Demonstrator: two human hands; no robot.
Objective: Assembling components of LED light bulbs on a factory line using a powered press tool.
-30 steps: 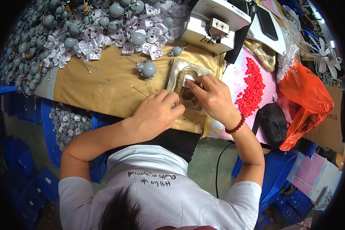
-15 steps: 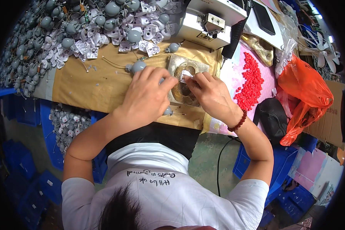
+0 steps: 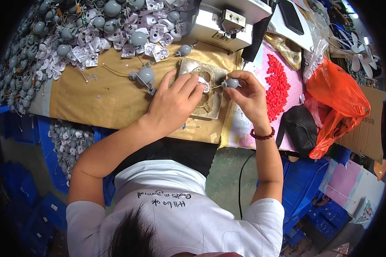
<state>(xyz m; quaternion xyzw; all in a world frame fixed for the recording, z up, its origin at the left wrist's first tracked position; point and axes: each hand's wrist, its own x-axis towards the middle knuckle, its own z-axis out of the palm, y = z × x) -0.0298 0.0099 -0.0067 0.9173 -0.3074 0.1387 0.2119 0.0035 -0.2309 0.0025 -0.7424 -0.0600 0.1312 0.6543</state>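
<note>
Grey bulb-shaped part [image 3: 232, 82] with a thin wire lead is what's being worked on, pinched in the fingers [image 3: 240, 78] of the right hand [image 3: 248, 96], just off the right edge of the metal jig plate [image 3: 203, 92]. The wire runs leftward from the bulb, more or less level across the picture, toward a small white piece [image 3: 203, 82] sitting on the jig. So the long axis goes right-to-left, bulb end in the right hand, free end pointing at the left hand.

Left hand [image 3: 173, 103] lies flat over the jig, fingers spread a bit, fingertips pressing on or right beside that white piece. Can't tell if it's actually gripping it or just holding it down. Either way, the left hand is the one closer to the wire's free end, and the right hand has the bulb itself. There's a dark red bead bracelet [image 3: 261, 136] on the right wrist.

Jig sits on a tan cardboard sheet [image 3: 94, 98] covering the surface. Another grey bulb [image 3: 146, 76] lies loose just left of the left hand. Right of the jig, a pile of small red caps [image 3: 278, 85] on a pink sheet, a black pouch [image 3: 302, 130] and an orange plastic bag [image 3: 336, 100].

Further back, a big heap of grey bulbs and white plastic bits [image 3: 85, 30], and a white boxy machine [image 3: 223, 25] behind the jig.
</note>
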